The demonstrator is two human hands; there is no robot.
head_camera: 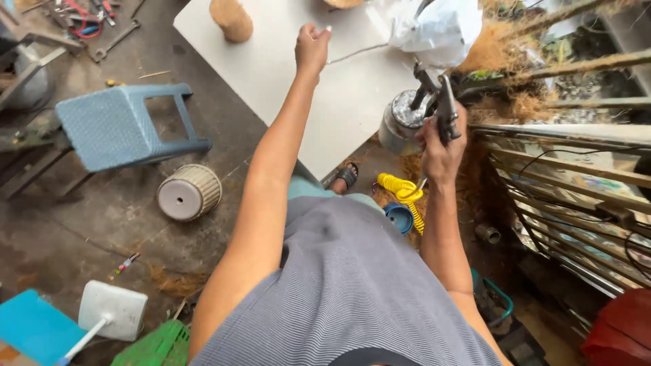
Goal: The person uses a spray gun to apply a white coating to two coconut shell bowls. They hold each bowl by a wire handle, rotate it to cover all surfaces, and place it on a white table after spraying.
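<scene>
Looking down, I see my right hand (pixel 441 152) clamped around the grip of a metal spray gun (pixel 434 108), whose round cup (pixel 400 122) hangs beside the edge of the white worktop (pixel 285 74). A yellow coiled hose (pixel 403 193) trails below it. My left hand (pixel 312 49) stretches well apart from the right, fingers closed, pinching something thin and pale over the worktop; I cannot make out what. A coir-wrapped pot (pixel 232 19) stands beyond, its top cut off. A white bag (pixel 437 30) hides the worktop's far corner.
</scene>
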